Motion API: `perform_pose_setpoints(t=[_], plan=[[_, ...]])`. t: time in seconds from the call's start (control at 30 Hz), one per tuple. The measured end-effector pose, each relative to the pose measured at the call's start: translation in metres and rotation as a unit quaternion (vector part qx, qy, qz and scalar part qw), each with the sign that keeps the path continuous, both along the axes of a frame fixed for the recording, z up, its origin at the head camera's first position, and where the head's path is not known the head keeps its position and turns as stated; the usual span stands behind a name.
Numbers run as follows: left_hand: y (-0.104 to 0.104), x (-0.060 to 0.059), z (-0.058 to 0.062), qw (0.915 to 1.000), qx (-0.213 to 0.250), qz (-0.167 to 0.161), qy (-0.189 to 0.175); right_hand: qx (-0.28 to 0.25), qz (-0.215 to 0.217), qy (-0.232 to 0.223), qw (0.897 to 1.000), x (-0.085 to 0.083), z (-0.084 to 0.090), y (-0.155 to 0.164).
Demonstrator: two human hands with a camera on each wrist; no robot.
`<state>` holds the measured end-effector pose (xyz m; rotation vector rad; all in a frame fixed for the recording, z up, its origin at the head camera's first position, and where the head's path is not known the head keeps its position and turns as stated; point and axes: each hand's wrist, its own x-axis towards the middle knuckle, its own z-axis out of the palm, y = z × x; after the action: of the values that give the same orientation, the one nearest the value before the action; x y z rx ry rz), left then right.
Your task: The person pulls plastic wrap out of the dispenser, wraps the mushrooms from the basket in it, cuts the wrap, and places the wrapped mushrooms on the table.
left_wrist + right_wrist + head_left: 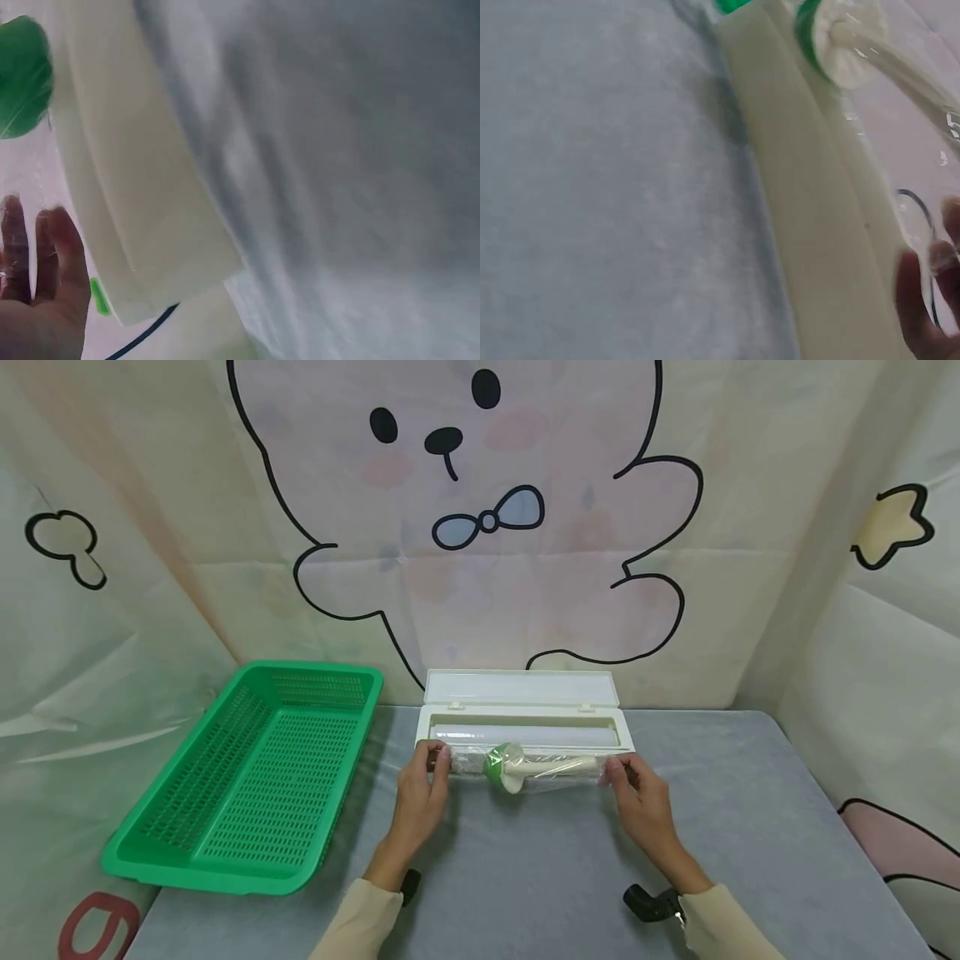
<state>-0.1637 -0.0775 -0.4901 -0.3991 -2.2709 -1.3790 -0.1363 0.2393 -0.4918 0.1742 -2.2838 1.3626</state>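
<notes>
My left hand [418, 795] pinches one end of a clear cling film sheet [468, 762], and the fingers of my right hand [647, 803] pinch the other. Between them, the film wraps a thing with a rounded green head and a long cream stem [558, 767]. In the right wrist view, the head's cream underside [847, 56] shows where the stem joins. It is held in front of a white cling film dispenser [624, 727], whose lid [521, 687] stands raised. A film roll [517, 734] lies inside. The left wrist view catches the green head [22, 79] beside my fingers.
A green plastic basket [358, 727] stands at the left of the grey-covered table [525, 893]. Printed fabric [337, 527] hangs close behind the table and along both sides. The dispenser sits near the back edge.
</notes>
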Motion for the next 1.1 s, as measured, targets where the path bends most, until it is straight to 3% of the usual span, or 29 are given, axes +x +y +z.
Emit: perform_pose_setpoints(t=[0.13,0.3,0.43,0.53,0.7,0.8,0.97,1.1], plan=[[0.006,-0.002,0.008,0.9961,0.061,0.003,-0.064,-0.037,0.028,-0.033,0.998,-0.005,0.005,0.001],[0.006,-0.005,0.012,0.9944,0.056,-0.008,-0.09,0.012,0.124,0.004,0.992,-0.005,0.004,0.012],[0.001,-0.007,0.01,0.9979,0.014,-0.027,-0.058,0.059,0.165,0.066,0.982,-0.004,0.003,0.017],[-0.006,-0.007,0.007,0.9973,-0.046,-0.056,-0.013,0.062,0.145,0.091,0.983,-0.002,0.007,0.014],[-0.016,-0.009,0.002,0.9855,-0.12,-0.099,0.068,0.041,0.117,0.096,0.988,0.005,0.024,0.004],[-0.016,-0.014,0.002,0.9852,-0.099,-0.11,0.087,0.045,0.103,0.099,0.989,0.007,0.031,-0.001],[-0.016,-0.017,0.015,0.9899,-0.015,-0.14,0.02,0.035,0.08,0.116,0.989,-0.002,0.036,-0.003],[-0.015,-0.023,0.03,0.9891,0.064,-0.13,-0.027,0.023,0.077,0.135,0.988,-0.008,0.056,-0.007]])
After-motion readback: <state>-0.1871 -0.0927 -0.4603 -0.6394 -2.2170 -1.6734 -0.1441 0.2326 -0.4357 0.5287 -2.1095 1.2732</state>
